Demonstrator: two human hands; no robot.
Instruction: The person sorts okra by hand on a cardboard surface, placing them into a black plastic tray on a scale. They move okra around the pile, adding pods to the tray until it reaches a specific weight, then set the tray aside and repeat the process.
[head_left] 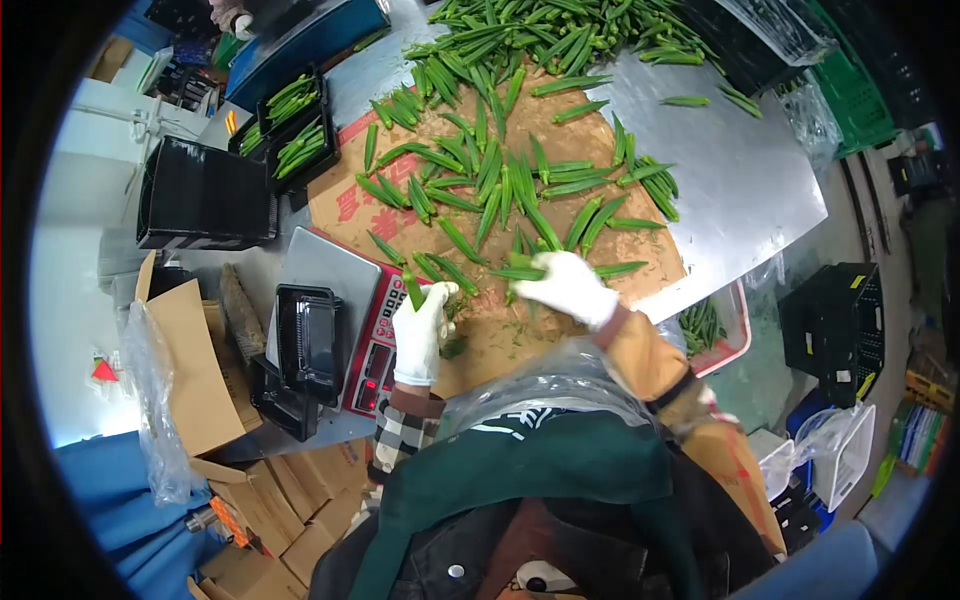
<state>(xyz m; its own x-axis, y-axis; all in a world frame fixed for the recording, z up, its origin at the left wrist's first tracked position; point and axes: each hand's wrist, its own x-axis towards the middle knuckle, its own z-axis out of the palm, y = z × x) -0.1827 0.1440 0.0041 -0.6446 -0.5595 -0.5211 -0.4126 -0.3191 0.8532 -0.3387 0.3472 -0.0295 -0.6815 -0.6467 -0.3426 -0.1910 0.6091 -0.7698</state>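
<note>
Okra pods [505, 185] are spread over a brown cardboard sheet [480, 365] on the metal desk [745, 165], with a denser heap [560, 30] piled at the far side. Slender, ridged and tapered, they are coloured bright green, paler at the stem ends, and are laid in many directions, some crossed over others. By the white-gloved left hand [418, 335], a single pod [412, 288] is held in a narrow grip, its lower end covered. Green pods are met by the fingertips of the gloved right hand [570, 285], but both are blurred there; whether that grip is closed cannot be told. The heap is cut off at the upper edge, and further pods in a bin [744, 325] are partly hidden beneath the desk's edge.
</note>
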